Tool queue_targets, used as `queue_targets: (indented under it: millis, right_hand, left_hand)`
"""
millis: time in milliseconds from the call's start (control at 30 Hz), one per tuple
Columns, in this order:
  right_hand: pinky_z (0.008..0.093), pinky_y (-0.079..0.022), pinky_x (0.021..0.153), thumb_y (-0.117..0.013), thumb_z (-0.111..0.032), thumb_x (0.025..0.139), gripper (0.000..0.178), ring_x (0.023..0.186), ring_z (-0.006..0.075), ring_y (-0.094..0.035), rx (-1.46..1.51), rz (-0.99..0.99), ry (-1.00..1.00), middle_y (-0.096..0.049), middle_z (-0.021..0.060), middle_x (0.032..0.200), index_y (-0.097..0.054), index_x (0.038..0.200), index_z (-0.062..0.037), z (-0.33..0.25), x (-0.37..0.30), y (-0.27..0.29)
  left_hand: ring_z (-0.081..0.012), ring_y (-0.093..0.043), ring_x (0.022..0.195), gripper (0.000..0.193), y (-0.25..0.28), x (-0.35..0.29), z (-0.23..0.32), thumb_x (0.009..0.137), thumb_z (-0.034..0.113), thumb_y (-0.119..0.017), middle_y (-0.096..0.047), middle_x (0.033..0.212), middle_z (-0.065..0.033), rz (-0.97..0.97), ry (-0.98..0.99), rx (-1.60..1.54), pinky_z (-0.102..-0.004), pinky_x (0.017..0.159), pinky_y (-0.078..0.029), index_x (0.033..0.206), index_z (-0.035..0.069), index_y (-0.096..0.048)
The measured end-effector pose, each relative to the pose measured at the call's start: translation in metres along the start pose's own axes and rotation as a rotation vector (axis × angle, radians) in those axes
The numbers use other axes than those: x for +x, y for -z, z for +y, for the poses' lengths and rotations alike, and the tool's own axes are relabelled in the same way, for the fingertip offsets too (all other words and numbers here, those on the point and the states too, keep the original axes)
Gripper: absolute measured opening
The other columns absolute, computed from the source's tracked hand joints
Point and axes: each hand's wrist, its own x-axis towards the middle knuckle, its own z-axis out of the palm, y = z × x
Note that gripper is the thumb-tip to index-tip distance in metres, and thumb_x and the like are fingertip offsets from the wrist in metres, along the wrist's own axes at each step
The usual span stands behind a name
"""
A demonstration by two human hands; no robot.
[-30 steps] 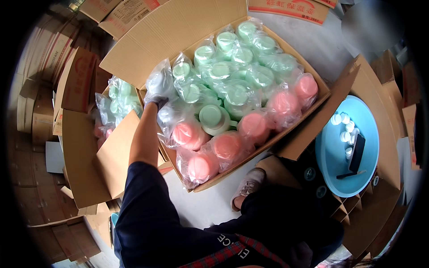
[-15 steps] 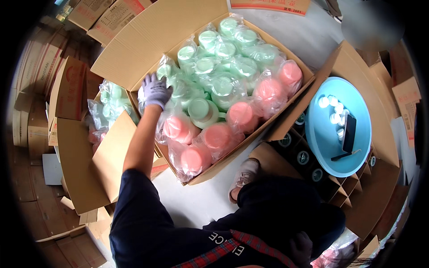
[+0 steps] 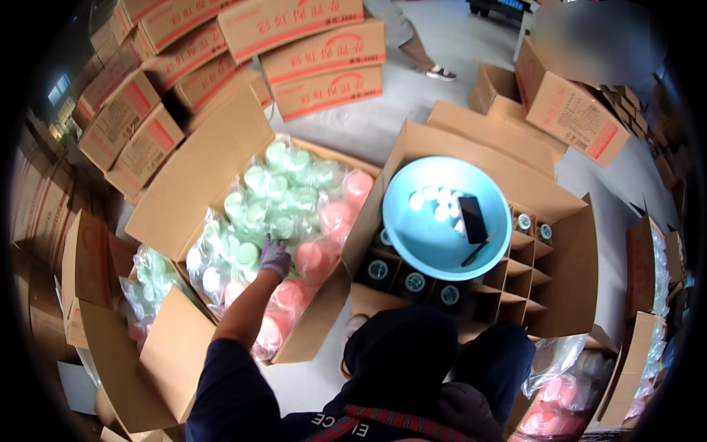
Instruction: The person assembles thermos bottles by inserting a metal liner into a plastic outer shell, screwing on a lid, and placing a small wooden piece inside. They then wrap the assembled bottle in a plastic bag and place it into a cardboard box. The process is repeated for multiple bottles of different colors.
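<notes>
My left hand (image 3: 275, 258), in a pale purple glove, reaches over an open cardboard box (image 3: 315, 315) of plastic-wrapped jugs. Its fingers are stretched out and look slightly apart, among the lids. Just left of the fingers is a light green jug (image 3: 247, 255); to their right is a pink jug (image 3: 314, 259) in clear wrap. I cannot tell whether the fingertips touch either one. Down by my lap, my gloved right hand (image 3: 470, 409) lies in shadow against my dark clothing, its fingers hard to make out.
Right of the jugs, a light blue basin (image 3: 398, 250) holds several white round caps, a black phone (image 3: 471, 219) and a dark slim tool. It rests on a divided carton (image 3: 571, 291) with dark round-topped items. Stacked cartons (image 3: 317, 59) stand behind; a person's leg (image 3: 416, 55) shows beyond.
My view has swung right and taken in more of the far floor. My left hand has moved from the box's left side to among the jugs nearer the pink ones.
</notes>
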Motion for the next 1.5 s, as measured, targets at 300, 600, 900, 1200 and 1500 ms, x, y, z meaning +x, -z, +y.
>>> queue_targets:
  millis: [300, 600, 900, 1200, 1500]
  right_hand:
    - [0.0411, -0.056, 0.087, -0.072, -0.012, 0.083, 0.042, 0.102, 0.0359, -0.067, 0.026, 0.446, 0.223, -0.067, 0.0213, 0.115, -0.063, 0.123, -0.0012, -0.027, -0.028, 0.052]
    - [0.0454, -0.041, 0.109, -0.084, -0.046, 0.071, 0.106, 0.131, 0.0458, -0.047, -0.076, 0.369, 0.343, -0.044, 0.0288, 0.143, -0.032, 0.153, -0.0021, -0.082, -0.069, 0.134]
    - [0.0464, -0.039, 0.113, -0.08, -0.037, 0.078, 0.084, 0.137, 0.0363, -0.045, 0.297, 0.441, 0.558, -0.042, 0.0234, 0.15, -0.045, 0.148, -0.0052, 0.025, -0.149, 0.187]
    - [0.0322, -0.034, 0.113, -0.07, -0.025, 0.085, 0.079, 0.133, 0.0194, -0.047, 0.764, 0.729, 0.182, -0.05, 0.009, 0.146, -0.037, 0.153, -0.0019, 0.045, -0.125, 0.151]
    - [0.0313, -0.03, 0.114, -0.064, -0.024, 0.087, 0.073, 0.135, 0.0195, -0.044, 0.881, 0.87, 0.057, -0.049, 0.0105, 0.146, -0.039, 0.151, 0.0018, 0.075, -0.141, 0.106]
  left_hand:
    - [-0.0373, -0.053, 0.126, 0.019, 0.328, -0.272, 0.031, 0.074, 0.02, -0.066, -0.063, 0.12, -0.0159, 0.895, -0.632, 0.119, -0.0566, 0.116, -0.032, 0.087, 0.007, -0.069]
    - [-0.0302, -0.06, 0.11, 0.017, 0.33, -0.4, 0.293, 0.082, 0.022, -0.06, -0.066, 0.106, -0.0109, 0.772, -1.669, 0.19, -0.0453, 0.105, -0.045, 0.089, 0.008, -0.068]
    - [-0.0187, -0.05, 0.135, 0.012, 0.273, -0.386, 0.307, 0.086, 0.017, -0.061, -0.062, 0.132, -0.0016, 0.848, -1.715, -0.312, -0.0405, 0.118, -0.039, 0.097, 0.019, -0.065]
    - [-0.0087, -0.046, 0.137, 0.023, 0.239, -0.374, 0.292, 0.089, 0.018, -0.061, -0.059, 0.137, 0.003, 0.918, -1.765, -0.25, -0.0304, 0.112, -0.041, 0.111, 0.023, -0.067]
    - [-0.0057, -0.051, 0.131, 0.035, 0.253, -0.365, 0.286, 0.086, 0.022, -0.062, -0.062, 0.133, 0.012, 0.927, -1.752, -0.082, -0.041, 0.105, -0.033, 0.12, 0.028, -0.069]
